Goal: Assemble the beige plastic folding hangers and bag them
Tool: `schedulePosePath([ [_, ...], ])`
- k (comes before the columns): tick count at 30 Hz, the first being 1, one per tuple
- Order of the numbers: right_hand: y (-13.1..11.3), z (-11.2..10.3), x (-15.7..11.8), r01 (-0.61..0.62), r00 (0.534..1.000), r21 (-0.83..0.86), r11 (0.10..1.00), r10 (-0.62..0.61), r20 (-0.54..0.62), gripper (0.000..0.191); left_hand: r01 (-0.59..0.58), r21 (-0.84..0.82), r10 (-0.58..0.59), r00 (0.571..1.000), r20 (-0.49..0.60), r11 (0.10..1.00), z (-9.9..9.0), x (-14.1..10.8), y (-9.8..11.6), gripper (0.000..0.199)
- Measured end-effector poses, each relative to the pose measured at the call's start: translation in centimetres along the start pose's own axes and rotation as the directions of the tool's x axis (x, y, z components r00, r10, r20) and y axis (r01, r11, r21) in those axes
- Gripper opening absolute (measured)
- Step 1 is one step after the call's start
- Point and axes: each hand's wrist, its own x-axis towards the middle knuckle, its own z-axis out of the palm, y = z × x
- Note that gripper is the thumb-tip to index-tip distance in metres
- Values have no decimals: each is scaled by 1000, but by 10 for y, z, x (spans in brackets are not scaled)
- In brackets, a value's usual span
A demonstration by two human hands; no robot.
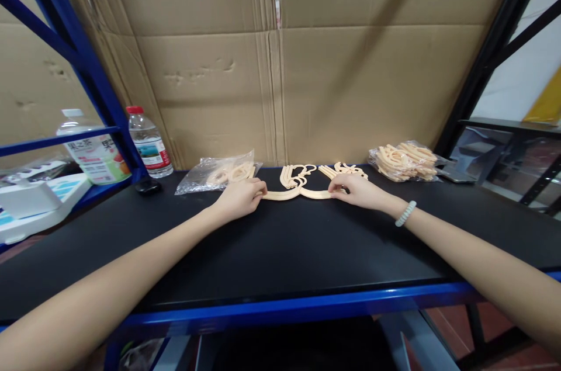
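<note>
A cream-coloured curved piece [284,195], shaped like a wide shallow double arc, lies across the black tabletop between my hands. My left hand [242,198] pinches its left end, and my right hand [353,190] grips the right end, with a beaded bracelet [405,214] on that wrist. Just behind the piece sits a small group of cream parts [297,176] with straight and curled shapes. More cream parts [346,170] lie behind my right hand. Beyond my left hand, a clear plastic bag [214,172] holds ring-shaped cream parts.
Another filled plastic bag [403,160] of cream parts rests at the back right. At left stand a red-capped water bottle [149,143], a larger bottle [94,149], a black mouse [148,186] and a white tray [65,210]. Cardboard [210,79] walls the back.
</note>
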Motion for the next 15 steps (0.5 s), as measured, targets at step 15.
schedulePosePath([
  [15, 10, -19, -9, -57, 992, 57, 997, 51, 114, 8, -109, -74, 102, 991, -82, 991, 7, -2, 12, 16],
])
